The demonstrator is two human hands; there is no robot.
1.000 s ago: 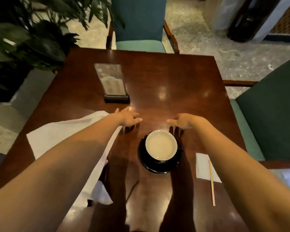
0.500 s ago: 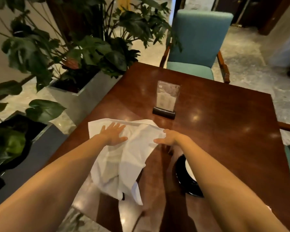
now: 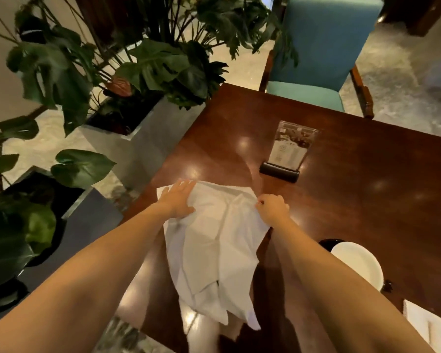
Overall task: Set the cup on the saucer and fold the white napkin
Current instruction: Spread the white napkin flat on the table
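Right hand pinches the far right edge of the white napkin with curled fingers. Left hand lies flat on the napkin's far left corner, fingers straight and pressing down. Between the two hands the napkin is creased and only partly spread on the dark wooden table, near its left edge. To the right of the right forearm, the white cup sits on the black saucer. A clear menu stand stands upright beyond the hands. A teal chair faces the table's far side; potted plants flank its left.
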